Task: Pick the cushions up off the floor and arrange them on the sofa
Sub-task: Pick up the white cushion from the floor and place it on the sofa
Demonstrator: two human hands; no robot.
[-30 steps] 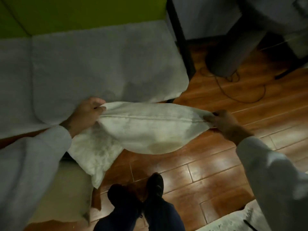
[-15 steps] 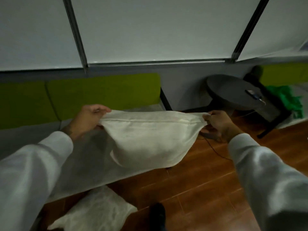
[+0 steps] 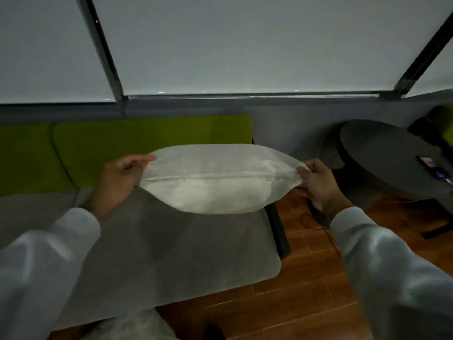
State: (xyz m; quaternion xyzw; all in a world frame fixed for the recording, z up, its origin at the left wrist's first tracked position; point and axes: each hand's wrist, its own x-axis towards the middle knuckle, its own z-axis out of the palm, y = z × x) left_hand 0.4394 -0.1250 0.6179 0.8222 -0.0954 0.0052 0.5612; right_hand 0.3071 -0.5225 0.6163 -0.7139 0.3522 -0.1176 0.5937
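Note:
A white cushion [image 3: 215,180] hangs in the air over the right end of the sofa seat [image 3: 171,246], seam side toward me. My left hand [image 3: 120,177] pinches its left corner and my right hand [image 3: 318,182] grips its right corner. The sofa has a grey seat and a green backrest [image 3: 122,143]. A second white cushion [image 3: 137,327] lies on the wooden floor at the bottom edge, partly cut off by the frame.
A round dark side table [image 3: 392,158] stands right of the sofa with a phone [image 3: 429,163] on it. A black cable [image 3: 321,224] trails over the wooden floor [image 3: 306,303]. White window blinds [image 3: 245,45] fill the wall behind.
I have lifted the cushion from near the floor up and forward over the sofa seat, held flat. My view has tilted up from the floor to the sofa back and window.

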